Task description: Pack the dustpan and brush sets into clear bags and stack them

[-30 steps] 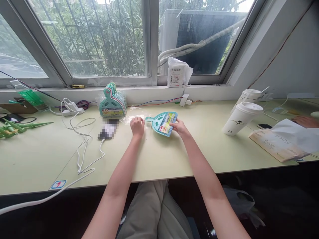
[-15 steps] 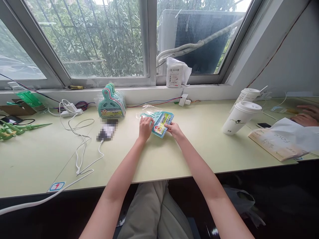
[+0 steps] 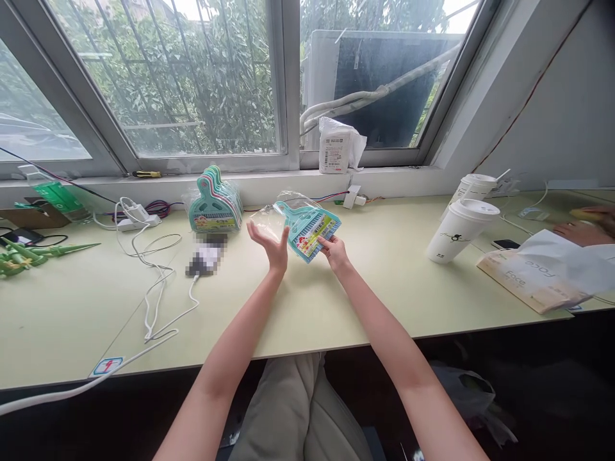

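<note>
A teal mini dustpan and brush set [image 3: 307, 224] is in a clear plastic bag, with a yellow printed label and a blue striped lower edge. My right hand [image 3: 335, 253] pinches its lower right corner, holding it tilted over the table. At its left, my left hand [image 3: 271, 248] is open, thumb raised and fingers spread to the left. Loose clear film [image 3: 269, 221] of the bag lies by those fingers; whether they touch it is hard to tell. Several matching bagged sets [image 3: 216, 202] stand in a stack at the back left.
Left of my hands lie a blurred-out phone [image 3: 206, 256] and white cables [image 3: 161, 275]. A lidded white cup [image 3: 461, 232] and a tissue pack [image 3: 523, 275] stand to the right. Another person's hand [image 3: 576, 232] is at the far right. A wrapped package [image 3: 335, 152] sits on the sill.
My left hand has opened and moved left off the set, its fingers now spread. The set has lifted and turned slightly in my right hand, showing more of its teal face.
</note>
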`<state>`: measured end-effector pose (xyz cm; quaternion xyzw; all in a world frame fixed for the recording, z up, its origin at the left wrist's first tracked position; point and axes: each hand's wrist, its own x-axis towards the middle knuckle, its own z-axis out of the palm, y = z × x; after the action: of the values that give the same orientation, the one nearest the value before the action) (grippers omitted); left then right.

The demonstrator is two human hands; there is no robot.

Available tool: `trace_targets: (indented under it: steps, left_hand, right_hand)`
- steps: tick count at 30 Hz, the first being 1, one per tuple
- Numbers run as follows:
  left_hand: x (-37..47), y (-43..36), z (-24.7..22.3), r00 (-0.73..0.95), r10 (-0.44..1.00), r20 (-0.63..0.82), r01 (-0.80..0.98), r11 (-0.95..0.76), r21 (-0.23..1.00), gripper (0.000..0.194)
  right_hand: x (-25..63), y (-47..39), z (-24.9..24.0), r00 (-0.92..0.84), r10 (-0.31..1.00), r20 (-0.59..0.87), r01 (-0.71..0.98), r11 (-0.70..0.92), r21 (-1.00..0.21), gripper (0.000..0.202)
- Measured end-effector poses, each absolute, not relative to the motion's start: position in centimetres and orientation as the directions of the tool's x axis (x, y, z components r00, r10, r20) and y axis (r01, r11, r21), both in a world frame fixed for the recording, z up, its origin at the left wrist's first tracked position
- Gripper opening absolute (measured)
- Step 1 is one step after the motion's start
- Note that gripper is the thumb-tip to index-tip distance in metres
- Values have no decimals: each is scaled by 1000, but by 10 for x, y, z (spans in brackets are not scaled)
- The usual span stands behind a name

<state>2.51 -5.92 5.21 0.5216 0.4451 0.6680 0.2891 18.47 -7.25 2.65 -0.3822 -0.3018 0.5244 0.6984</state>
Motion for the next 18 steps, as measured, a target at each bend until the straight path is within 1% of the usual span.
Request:
trace_targets:
  steps: [1,3,5,6,8,11,15,18]
  left_hand:
    - [24,-55,51,-253,898,359,-81,-389,918,74]
    - [25,-47,48,-52,970,236,-352,-239,905,70]
    - [29,-44,43,142,975,172,-480,-84,873,62]
    - [32,-44,41,201,968,150,-504,-29,863,58]
    - [39,-49,38,267,956,123,-530,39,847,49]
    - [48,-59,39,331,932,145,-566,73,821,48]
    - [50,-63,42,346,913,214,-561,19,827,56]
    - [48,-58,38,273,931,243,-497,-80,864,64]
  right_hand:
    - [184,-73,27,264,964,29,-502,163,-849,19]
    - [182,-73,27,255,966,44,-500,171,-849,20]
    - [181,-73,26,255,965,59,-497,183,-848,21]
    - [180,-73,26,265,962,64,-495,192,-847,22]
    - [180,-74,27,303,951,63,-498,215,-840,22]
    - [180,-74,27,361,931,44,-520,240,-820,20]
    - [175,-76,27,363,931,36,-547,244,-801,20]
    - [169,-77,26,353,935,33,-566,242,-788,21]
